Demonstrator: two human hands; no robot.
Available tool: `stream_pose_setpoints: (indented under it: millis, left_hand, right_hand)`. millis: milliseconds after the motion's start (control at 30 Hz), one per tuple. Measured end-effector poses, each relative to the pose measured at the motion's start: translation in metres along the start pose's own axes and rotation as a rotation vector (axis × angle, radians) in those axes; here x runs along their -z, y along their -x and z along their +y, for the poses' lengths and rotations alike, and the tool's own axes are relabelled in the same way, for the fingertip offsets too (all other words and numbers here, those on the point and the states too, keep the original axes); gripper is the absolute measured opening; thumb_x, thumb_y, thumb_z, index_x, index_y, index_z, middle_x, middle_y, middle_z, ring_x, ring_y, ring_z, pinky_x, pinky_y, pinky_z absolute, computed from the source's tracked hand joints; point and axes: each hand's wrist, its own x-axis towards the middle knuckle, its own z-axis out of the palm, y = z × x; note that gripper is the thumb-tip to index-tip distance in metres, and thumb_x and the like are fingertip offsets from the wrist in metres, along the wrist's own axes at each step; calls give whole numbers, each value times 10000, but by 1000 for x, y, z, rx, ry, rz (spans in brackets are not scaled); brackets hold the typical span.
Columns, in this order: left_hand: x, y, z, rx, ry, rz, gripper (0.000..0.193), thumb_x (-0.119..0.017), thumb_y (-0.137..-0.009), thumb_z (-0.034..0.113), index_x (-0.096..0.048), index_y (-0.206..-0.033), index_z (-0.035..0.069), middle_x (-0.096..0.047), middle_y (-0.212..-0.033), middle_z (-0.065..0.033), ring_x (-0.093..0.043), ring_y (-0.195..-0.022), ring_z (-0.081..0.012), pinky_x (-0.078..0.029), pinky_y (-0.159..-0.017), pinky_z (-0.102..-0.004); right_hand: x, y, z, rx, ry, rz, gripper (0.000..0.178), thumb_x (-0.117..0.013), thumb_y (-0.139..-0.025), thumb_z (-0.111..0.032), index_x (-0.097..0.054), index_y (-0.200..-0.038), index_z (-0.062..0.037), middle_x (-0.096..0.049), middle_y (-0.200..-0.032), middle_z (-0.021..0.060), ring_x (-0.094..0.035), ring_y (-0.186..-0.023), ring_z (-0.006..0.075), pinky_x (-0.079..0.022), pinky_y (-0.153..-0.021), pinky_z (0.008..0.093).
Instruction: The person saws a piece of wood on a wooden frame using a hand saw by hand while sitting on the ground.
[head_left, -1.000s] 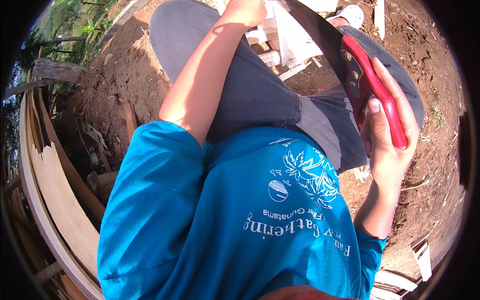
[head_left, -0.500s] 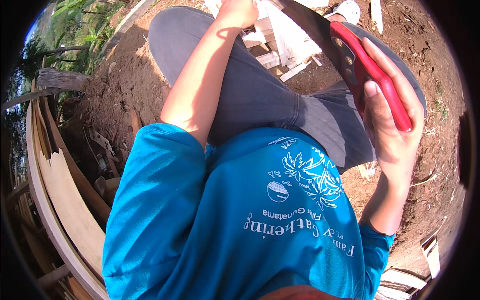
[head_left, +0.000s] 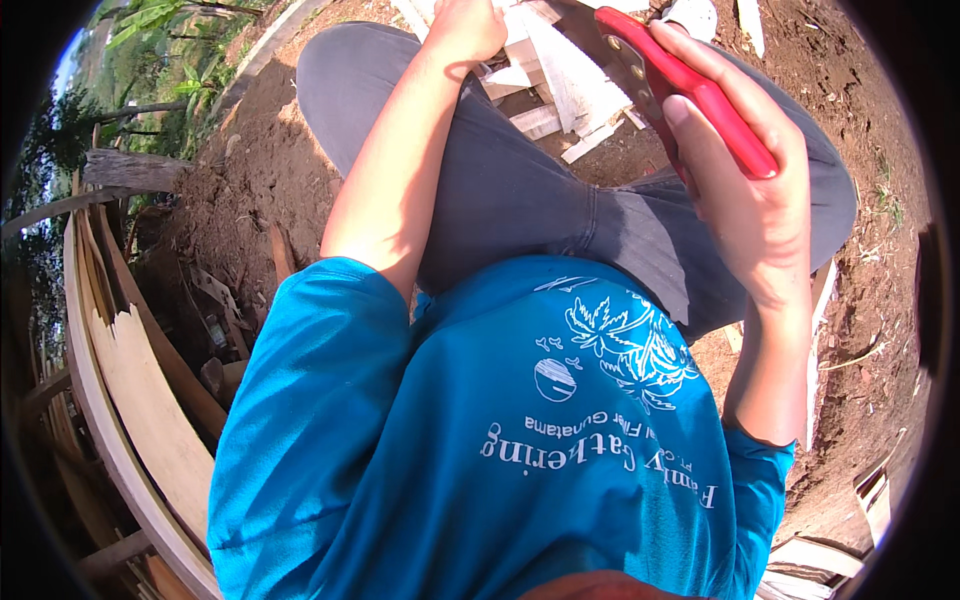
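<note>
My right hand [head_left: 755, 195] is wrapped round the red handle of a handsaw [head_left: 718, 112], above my right thigh. From the handle the dark blade runs up and left, and its far end is cut off by the top edge. My left hand [head_left: 468, 30] is closed like a fist at the top edge, beyond my left knee. Its fingertips and whatever they grip are hidden. Just right of it lie pale cut wood pieces [head_left: 570, 75] on the ground, close below the blade.
My legs in grey trousers [head_left: 510, 180] are folded between my hands. Long split boards [head_left: 150, 390] curve along the left side, near a weathered log [head_left: 135, 168]. A white shoe [head_left: 692, 16] shows at the top right. Brown soil [head_left: 860, 290] and wood scraps [head_left: 815, 558] lie to the right.
My right hand has pushed the saw forward and to the left, away from my body, so less of the blade shows. My left hand has stayed nearly in place.
</note>
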Motion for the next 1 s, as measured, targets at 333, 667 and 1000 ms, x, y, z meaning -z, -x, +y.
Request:
stream_pose_setpoints:
  millis: [333, 667, 1000]
  left_hand:
    - [-11, -3, -25, 205, -154, -56, 313, -545, -957, 116, -664, -1223, 3, -715, -1117, -245, -688, -1023, -416, -554, -876, -474]
    - [2, -10, 3, 238, -410, -161, 214, -638, -866, 111, -731, -991, -35, -703, -936, -302, -688, -918, -468, -546, -808, -522]
    - [0, -14, -17, 448, -554, -156, 286, -620, -902, 151, -693, -1006, -105, -692, -1024, -342, -676, -1034, -484, -542, -913, -531]
  right_hand:
    - [30, -2, -52, -185, 68, 60, 399, -632, -988, -132, -647, -1377, -46, -719, -974, 37, -549, -691, 46, -409, -634, 184]
    - [53, 21, -23, -25, -20, -40, 457, -652, -965, -161, -624, -1389, 6, -690, -1260, 129, -640, -1162, 160, -489, -1004, 253]
    - [53, 3, -27, -138, 15, -47, 444, -662, -968, -176, -635, -1376, -4, -698, -1252, 122, -650, -1152, 151, -487, -1005, 258]
